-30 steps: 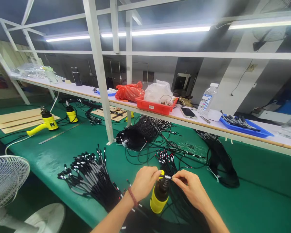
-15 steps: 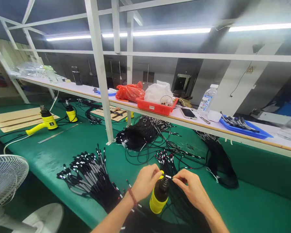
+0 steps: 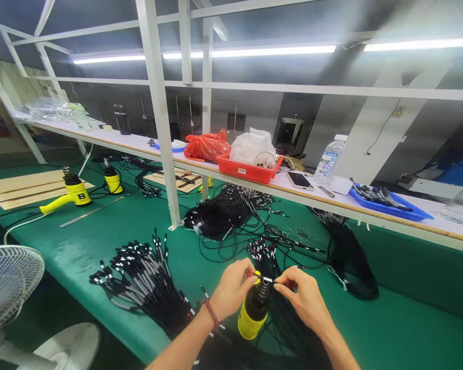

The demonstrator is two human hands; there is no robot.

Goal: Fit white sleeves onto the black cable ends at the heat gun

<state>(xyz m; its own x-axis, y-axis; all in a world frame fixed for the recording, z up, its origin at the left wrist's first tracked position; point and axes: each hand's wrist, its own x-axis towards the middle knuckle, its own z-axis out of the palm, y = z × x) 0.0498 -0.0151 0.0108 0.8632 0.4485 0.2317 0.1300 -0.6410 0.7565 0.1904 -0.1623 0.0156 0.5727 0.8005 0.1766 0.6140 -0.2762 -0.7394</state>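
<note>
My left hand (image 3: pixel 231 289) and my right hand (image 3: pixel 303 297) each pinch one end of a thin black cable tip with a white sleeve (image 3: pixel 265 279). They hold it just above the black nozzle of an upright yellow heat gun (image 3: pixel 252 312) standing on the green bench (image 3: pixel 100 231). A red bead bracelet circles my left wrist. Black cables (image 3: pixel 278 318) run under my hands toward me. A fanned bundle of black cables with white and grey ends (image 3: pixel 142 277) lies to the left of my left hand.
A coil of black cables (image 3: pixel 219 216) and loose red-and-white tipped leads (image 3: pixel 262 249) lie behind my hands. Two more yellow heat guns (image 3: pixel 71 192) stand far left. A shelf carries a red tray (image 3: pixel 249 169), phone (image 3: pixel 299 179), water bottle (image 3: pixel 327 156), blue tray (image 3: pixel 389 198). A white fan (image 3: pixel 7 282) stands at lower left.
Both hands have drifted slightly up with the cable tip, still pinching it over the heat gun nozzle. Nothing else has moved.
</note>
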